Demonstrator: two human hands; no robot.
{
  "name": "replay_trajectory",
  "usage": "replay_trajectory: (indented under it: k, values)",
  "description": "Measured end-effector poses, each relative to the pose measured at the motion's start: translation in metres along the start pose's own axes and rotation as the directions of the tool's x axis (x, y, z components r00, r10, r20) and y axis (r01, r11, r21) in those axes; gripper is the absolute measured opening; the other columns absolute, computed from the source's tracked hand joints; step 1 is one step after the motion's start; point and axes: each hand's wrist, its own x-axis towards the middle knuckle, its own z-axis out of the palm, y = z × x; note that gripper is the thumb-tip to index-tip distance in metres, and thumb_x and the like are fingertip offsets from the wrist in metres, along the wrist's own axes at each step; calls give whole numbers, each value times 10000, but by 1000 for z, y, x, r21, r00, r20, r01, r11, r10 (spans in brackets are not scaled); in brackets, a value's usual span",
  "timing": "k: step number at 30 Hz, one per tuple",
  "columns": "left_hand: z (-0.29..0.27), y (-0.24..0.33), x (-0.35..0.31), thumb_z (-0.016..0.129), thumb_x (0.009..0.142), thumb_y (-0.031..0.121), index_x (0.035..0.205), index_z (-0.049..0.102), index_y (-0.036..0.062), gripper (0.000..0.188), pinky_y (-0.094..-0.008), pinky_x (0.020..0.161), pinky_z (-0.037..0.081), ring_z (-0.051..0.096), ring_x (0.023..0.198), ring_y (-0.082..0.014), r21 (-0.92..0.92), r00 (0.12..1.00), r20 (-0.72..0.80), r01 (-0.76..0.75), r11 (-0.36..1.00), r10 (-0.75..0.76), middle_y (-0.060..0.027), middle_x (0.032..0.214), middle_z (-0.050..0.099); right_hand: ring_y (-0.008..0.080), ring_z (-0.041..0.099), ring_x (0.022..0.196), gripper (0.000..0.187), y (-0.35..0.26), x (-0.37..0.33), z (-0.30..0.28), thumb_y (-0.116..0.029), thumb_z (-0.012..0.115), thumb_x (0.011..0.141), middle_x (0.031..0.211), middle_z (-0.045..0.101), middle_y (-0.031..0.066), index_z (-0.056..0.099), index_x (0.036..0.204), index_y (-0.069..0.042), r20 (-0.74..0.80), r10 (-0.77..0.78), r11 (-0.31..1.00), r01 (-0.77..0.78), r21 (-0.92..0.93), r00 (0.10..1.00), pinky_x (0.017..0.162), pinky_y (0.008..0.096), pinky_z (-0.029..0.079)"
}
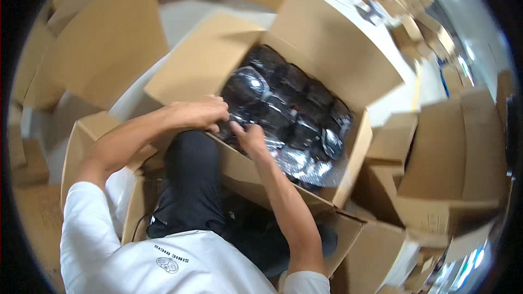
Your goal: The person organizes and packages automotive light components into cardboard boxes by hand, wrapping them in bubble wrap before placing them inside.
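An open cardboard carton [354, 158] stands before me, filled with rows of dark items in clear, shiny plastic wrap [294, 106]. My left hand [210, 113] is at the carton's near left corner, its fingers curled down and closed; what they hold is hidden. Just to its right, my right hand [250, 136] reaches over the near wall into the carton. Its thumb points toward the left hand, and its fingers bend down onto a plastic-wrapped dark package [230, 134] between the hands. The fingertips are out of sight. What the wrapped items are cannot be made out.
The carton's flaps [212, 54] spread outward at the left and back. My knee [192, 152] presses close to its near side. More open cartons [441, 158] crowd the right, and large cardboard panels [109, 49] stand at the left. Further boxes [408, 32] are stacked at the far right.
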Motion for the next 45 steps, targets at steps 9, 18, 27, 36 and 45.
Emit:
replay_trajectory:
  k: [9, 18, 27, 36, 45]
  values:
    - [8, -15, 12, 787, 676, 77, 838, 546, 52, 291, -438, 759, 460, 558, 944, -357, 101, 984, 154, 73, 992, -88, -146, 947, 542, 357, 710, 950, 516, -13, -111, -143, -317, 748, 860, 991, 707, 263, 622, 1173, 73, 117, -454, 890, 456, 13, 883, 824, 431, 554]
    - [12, 142, 72, 755, 805, 146, 1025, 640, -31, 305, -369, 798, 519, 652, 888, -296, -266, 969, 237, 128, 956, -64, -173, 942, 648, 193, 690, 893, 407, 186, -373, -369, -304, 602, 1015, 1013, 715, 141, 617, 1201, 57, -602, 135, 684, 366, 631, 787, 843, 343, 575]
    - [107, 190, 143, 784, 811, 242, 1000, 549, 9, 381, -519, 747, 495, 626, 878, -474, 192, 981, 191, -55, 980, 17, -250, 879, 645, 290, 637, 1088, 809, 508, -455, -173, -515, 802, 785, 1192, 666, 211, 570, 1329, 37, -121, 642, 743, -574, 346, 757, 934, 398, 508]
    - [110, 192, 147, 797, 802, 240, 1071, 580, 16, 412, -495, 755, 509, 643, 893, -441, 175, 980, 193, -88, 981, 53, -229, 910, 656, 369, 522, 1294, 1036, 545, -412, -73, -472, 929, 579, 1373, 554, 247, 487, 1398, -16, -178, 432, 890, -386, 242, 884, 1092, 441, 428]
    - [108, 193, 141, 799, 808, 238, 1072, 604, 36, 385, -481, 748, 517, 653, 903, -420, 141, 990, 131, -67, 988, 49, -204, 938, 668, 288, 496, 1319, 926, 514, -400, -93, -375, 908, 690, 1450, 515, 172, 474, 1444, -56, -49, 501, 802, -442, 400, 864, 1099, 398, 400]
